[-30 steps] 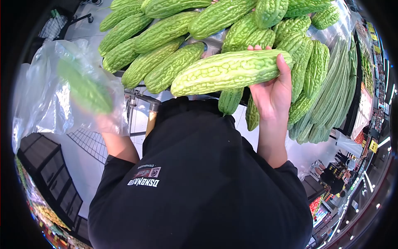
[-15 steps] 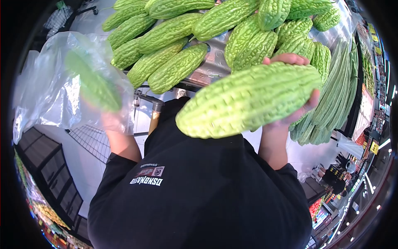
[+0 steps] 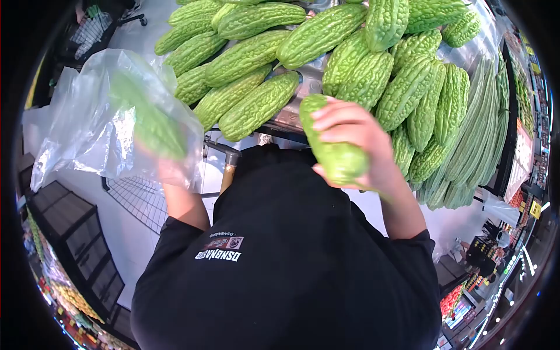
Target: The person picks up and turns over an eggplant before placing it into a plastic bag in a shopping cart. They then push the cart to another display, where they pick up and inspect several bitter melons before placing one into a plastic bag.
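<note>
My right hand (image 3: 363, 133) is wrapped round a bitter melon (image 3: 343, 162), held end-on above my lap with its tip toward the display. On the left, a clear plastic bag (image 3: 87, 128) covers my left hand (image 3: 172, 166). Another bitter melon (image 3: 149, 119) shows blurred through the film, with my left hand closed on its lower end; the fingers are partly veiled by the plastic. Ahead of both hands lies a heap of bitter melons (image 3: 256, 108) on a metal display.
Long green beans (image 3: 466, 157) hang in a bundle at the display's right side. A wire basket (image 3: 140, 198) stands low on the left, near black crates (image 3: 73, 227). A metal rail (image 3: 224, 151) runs along the display's near edge. Produce shelves line both sides.
My right hand has turned the bitter melon from lying broadside to end-on and drawn it slightly left. The bagged melon and my left hand have shifted a little right in view.
</note>
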`<action>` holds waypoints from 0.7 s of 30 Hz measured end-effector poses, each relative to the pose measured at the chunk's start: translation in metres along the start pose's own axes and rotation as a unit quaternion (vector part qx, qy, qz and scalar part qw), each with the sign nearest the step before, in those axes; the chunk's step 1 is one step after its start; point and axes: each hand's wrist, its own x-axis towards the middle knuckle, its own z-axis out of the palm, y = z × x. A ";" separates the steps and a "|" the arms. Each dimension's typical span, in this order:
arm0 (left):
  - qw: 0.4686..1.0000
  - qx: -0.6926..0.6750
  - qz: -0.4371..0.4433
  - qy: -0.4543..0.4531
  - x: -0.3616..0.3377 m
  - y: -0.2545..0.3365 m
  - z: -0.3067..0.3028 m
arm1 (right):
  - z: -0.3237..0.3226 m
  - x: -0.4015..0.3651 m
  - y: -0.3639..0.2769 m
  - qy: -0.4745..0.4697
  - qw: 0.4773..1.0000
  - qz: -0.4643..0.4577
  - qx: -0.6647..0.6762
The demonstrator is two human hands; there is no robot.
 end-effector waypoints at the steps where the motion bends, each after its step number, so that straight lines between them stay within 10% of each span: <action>1: 1.000 0.001 0.001 -0.004 0.002 0.001 0.002 | 0.004 0.001 0.008 -0.033 0.999 -0.005 -0.034; 21: 1.000 0.004 -0.022 -0.008 0.008 -0.013 0.018 | 0.057 -0.005 0.062 -0.150 0.947 -0.070 -0.274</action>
